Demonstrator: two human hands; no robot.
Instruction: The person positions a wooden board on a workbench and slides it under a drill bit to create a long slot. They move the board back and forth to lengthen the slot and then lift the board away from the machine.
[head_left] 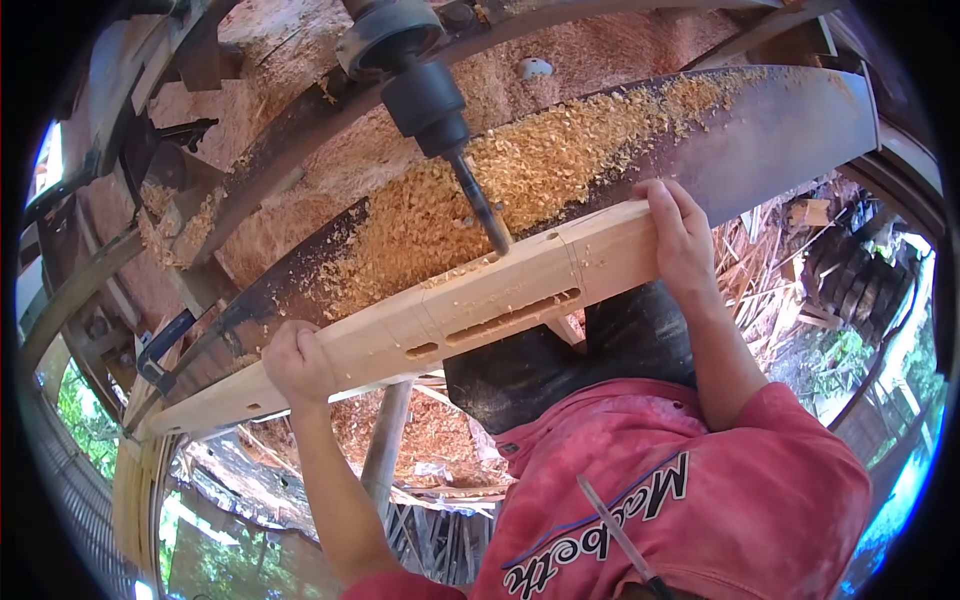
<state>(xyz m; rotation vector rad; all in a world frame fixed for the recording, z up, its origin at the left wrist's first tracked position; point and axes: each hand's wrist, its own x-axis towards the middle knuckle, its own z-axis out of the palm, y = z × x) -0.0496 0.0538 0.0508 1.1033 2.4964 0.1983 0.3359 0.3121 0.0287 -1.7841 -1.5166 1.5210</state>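
A long pale wooden beam (380, 345) lies slantwise across the view, with a long slot, a shorter slot and small holes in its faces. My left hand (300, 362) is closed on the beam toward its left part. At the right end my right hand (682, 240) grips it, fingers over the far edge and palm at the near side. Between my hands, a drill bit (480, 205) in a dark chuck (425, 100) comes down to the beam's upper edge; its tip meets the wood or sits in it.
Wood shavings (530, 160) are heaped on the dark metal table (790, 130) behind the beam. A clamp (160, 350) stands at the table's left end. Below are a wooden post (385, 450), scrap wood and my red shirt (700, 500). A pencil-like stick (615, 530) crosses the lower view.
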